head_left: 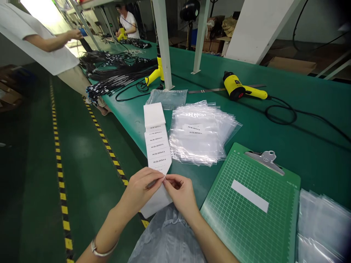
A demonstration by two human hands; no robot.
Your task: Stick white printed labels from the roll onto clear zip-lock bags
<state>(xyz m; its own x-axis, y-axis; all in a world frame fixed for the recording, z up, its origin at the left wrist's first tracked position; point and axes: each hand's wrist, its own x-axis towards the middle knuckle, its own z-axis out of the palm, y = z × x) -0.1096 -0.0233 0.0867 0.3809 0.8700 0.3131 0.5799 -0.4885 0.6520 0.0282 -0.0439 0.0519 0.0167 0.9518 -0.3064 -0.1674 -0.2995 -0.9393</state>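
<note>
Label strip [157,149], printed "PN CBL"

Left hand: the left hand [141,190] comes in from the lower left, back of the hand up, fingers curled into a pretty tight pinch.
Right hand: the right hand [179,193] mirrors it from the lower right, also pinching, wrist bent slightly.
Fingertips: the fingertips [162,176] of both hands almost meet, right at the center of the view.
Forearms: the left forearm [109,233] and right forearm [212,241] are both bare and angle inward in a V.
Wrist: a thin silver bangle [103,248] sits loose on the left wrist.
</note>
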